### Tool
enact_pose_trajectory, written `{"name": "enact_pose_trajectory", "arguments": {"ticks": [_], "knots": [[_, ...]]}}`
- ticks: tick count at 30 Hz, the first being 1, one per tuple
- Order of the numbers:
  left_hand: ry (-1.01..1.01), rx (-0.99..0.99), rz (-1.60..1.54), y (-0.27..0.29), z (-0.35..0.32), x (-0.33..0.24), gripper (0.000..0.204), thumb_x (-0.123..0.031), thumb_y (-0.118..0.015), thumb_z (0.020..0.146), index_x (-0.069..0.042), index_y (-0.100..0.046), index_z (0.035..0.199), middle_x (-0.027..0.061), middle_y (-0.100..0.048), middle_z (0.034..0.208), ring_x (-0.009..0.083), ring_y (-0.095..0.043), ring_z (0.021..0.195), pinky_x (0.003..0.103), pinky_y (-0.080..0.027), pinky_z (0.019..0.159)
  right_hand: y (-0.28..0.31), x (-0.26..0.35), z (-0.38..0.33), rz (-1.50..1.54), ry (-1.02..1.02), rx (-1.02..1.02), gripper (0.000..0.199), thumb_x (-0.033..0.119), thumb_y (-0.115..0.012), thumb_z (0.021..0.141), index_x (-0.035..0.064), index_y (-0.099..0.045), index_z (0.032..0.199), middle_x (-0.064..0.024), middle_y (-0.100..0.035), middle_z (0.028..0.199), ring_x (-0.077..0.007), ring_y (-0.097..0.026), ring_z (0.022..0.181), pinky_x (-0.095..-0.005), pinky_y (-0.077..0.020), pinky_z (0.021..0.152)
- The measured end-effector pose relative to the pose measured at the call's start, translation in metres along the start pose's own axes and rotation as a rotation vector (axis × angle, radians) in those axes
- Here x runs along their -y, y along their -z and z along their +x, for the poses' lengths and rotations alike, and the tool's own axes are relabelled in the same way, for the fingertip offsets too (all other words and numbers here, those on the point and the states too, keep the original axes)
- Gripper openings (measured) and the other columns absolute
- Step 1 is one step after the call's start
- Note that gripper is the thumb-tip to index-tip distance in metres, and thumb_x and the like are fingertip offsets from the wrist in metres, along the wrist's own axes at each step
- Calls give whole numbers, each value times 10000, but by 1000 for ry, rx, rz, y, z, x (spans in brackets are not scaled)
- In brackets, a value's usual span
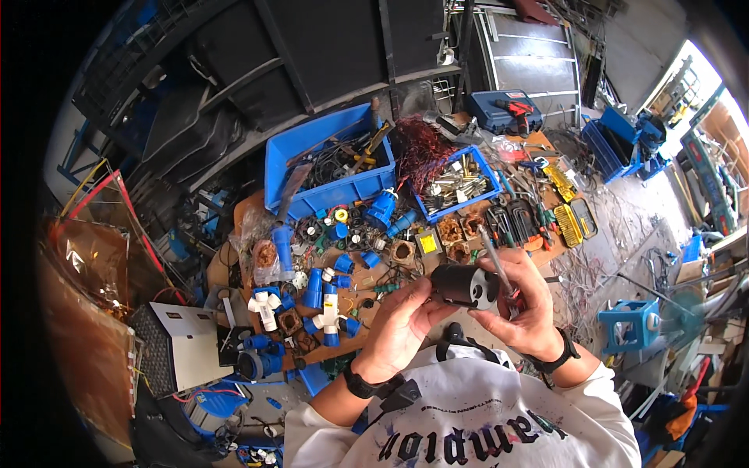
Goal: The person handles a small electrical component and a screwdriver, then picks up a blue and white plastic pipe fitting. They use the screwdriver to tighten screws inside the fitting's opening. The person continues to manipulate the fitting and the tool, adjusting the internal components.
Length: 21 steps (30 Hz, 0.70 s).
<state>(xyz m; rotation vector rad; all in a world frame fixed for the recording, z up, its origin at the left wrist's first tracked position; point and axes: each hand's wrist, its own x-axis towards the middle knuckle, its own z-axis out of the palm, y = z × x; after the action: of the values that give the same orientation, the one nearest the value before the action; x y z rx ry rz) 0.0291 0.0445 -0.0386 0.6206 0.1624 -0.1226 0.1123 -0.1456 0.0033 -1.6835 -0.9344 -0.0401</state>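
One black cylinder [454, 285] is held in the air by you, a little right of the middle of the frame, lying almost level. Your left hand [402, 321] pinches its left end between the thumb and the fingers. Your right hand [524, 300] is curled around a screwdriver [493, 256], whose shaft points to the top of the frame, and its thumb is at the cylinder's right end. Beyond your hands is the brown counter [550, 253]. On it, left of centre, you have blue and white pipe fittings [330, 306] in a loose crowd. Toward the upper middle stand a large blue crate [335, 193] of tools and a smaller blue tray [468, 206] of metal pieces. At the upper right, a red drill [518, 113] is on a blue case [488, 117].
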Motion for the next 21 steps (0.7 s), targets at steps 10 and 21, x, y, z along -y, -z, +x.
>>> {"name": "enact_pose_trajectory", "arguments": {"ticks": [10,21], "knots": [[45,-21,-62,-3,2,-3,370,-282,-530,1034,12,-558,1256,110,-638,1212,184,-633,1112,330,-536,984,0,2,0,-35,6,8,578,54,-821,703,12,-594,1233,-173,-594,1196,-316,-618,1079,-391,-509,906],[14,0,-64,-4,3,-3,433,-262,-567,1015,-2,-500,1353,111,-609,1267,183,-613,1149,332,-524,1004,1,3,0,-1,-12,-9,603,83,-845,708,9,-594,1252,-140,-600,1168,-263,-588,1072,-363,-462,919]]}}
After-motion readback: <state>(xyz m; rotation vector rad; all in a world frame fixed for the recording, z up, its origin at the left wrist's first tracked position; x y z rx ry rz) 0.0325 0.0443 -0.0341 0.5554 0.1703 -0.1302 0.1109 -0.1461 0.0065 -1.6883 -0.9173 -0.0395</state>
